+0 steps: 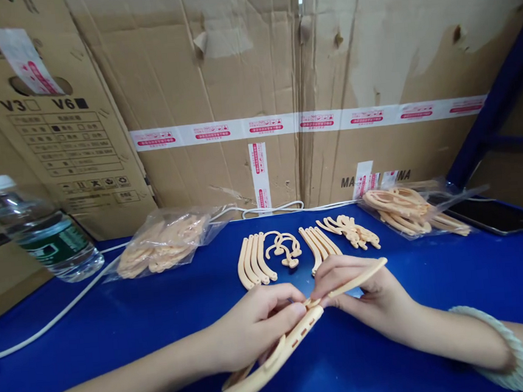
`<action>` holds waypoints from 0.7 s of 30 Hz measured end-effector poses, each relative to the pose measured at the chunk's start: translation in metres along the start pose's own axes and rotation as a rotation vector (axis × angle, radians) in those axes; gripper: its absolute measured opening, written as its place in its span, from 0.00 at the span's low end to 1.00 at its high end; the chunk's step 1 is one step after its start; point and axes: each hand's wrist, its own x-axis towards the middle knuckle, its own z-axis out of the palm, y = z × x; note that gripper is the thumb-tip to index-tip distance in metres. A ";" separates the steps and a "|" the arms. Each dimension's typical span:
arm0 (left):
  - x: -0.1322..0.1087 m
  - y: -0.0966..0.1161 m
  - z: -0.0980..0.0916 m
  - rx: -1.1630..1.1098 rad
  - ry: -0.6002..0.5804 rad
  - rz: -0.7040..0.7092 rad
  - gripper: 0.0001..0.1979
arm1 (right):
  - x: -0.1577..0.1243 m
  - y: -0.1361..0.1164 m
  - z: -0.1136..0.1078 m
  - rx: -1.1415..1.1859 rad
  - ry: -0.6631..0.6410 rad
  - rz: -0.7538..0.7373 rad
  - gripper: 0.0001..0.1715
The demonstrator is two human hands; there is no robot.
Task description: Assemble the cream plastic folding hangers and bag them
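My left hand point(263, 324) is closed on a long curved beige piece point(276, 365) with a row of small slots along its edge. Between thumb and fingers, my right hand point(361, 291) grips a slimmer curved beige piece point(362, 277). The two pieces meet at the fingertips of both hands; fingers hide the exact joint. Beyond the hands on the blue table lie several curved strips point(251, 261), thin hooked pieces point(288, 245), a second row of strips point(321, 245) partly behind my right hand, and a pile of small curved pieces point(351, 231).
Clear plastic bags of beige parts lie at the left point(165, 241) and right point(400, 211) of the blue table point(154, 333). A water bottle point(50, 239) stands at the left by a white cable point(56, 317). A dark phone point(487, 216) lies right. Cardboard point(223, 175) stands behind.
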 end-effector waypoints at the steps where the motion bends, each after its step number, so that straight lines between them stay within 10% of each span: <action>1: -0.001 -0.001 -0.001 0.047 -0.011 0.007 0.15 | -0.001 0.000 0.000 -0.009 -0.033 -0.014 0.08; 14: 0.000 0.001 -0.009 0.404 -0.068 0.237 0.17 | 0.001 -0.007 -0.010 -0.306 -0.314 -0.268 0.21; 21: 0.001 0.001 -0.009 0.189 -0.148 0.096 0.22 | 0.012 -0.015 -0.022 -0.404 -0.333 -0.392 0.13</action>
